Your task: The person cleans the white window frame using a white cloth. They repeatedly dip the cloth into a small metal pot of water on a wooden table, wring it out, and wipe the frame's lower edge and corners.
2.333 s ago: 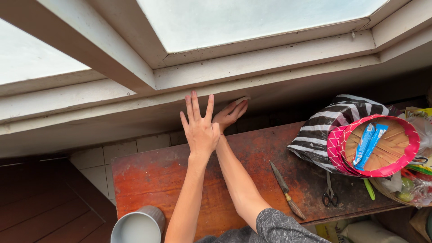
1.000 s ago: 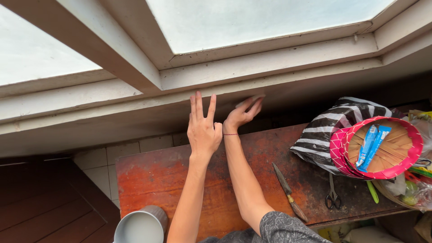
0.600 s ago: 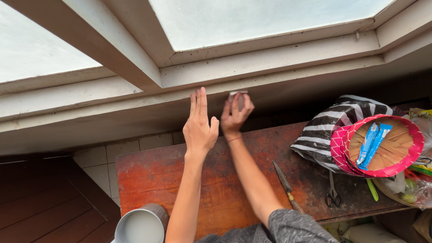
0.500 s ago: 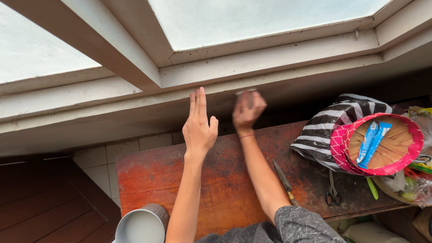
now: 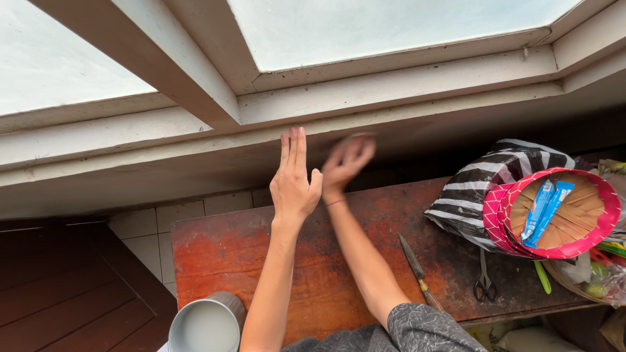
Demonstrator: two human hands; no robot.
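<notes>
The white window ledge (image 5: 195,153) runs across the view above a worn red-brown wooden table (image 5: 222,261), and both hands are raised against its underside edge. The left hand (image 5: 295,182) is held flat and upright, fingers straight and pressed together, thumb out to the side, its fingertips touching the lower lip of the ledge; it grips nothing, and its forearm rises straight from the near edge of the table. The right hand (image 5: 344,164) is just beside it, further along the ledge, blurred by motion, with the fingers bent loosely toward the ledge's edge; a small pale thing seems to sit at its fingertips, but the blur makes it impossible to tell what it is or whether the hand has hold of it. A thin red band circles the right wrist, and the right arm slants down across the table to a grey patterned sleeve (image 5: 424,329). On the table, near the right forearm, lies a knife (image 5: 420,272) with a wooden handle, and just beyond it a pair of scissors (image 5: 483,280). At the far right end of the table sits a black-and-white striped bag (image 5: 476,189), touching a round woven tray with a pink rim (image 5: 554,212); a long blue packet (image 5: 546,203) lies slantwise in the tray. At the table's near left corner stands a grey container (image 5: 205,322) with a pale inside.
</notes>
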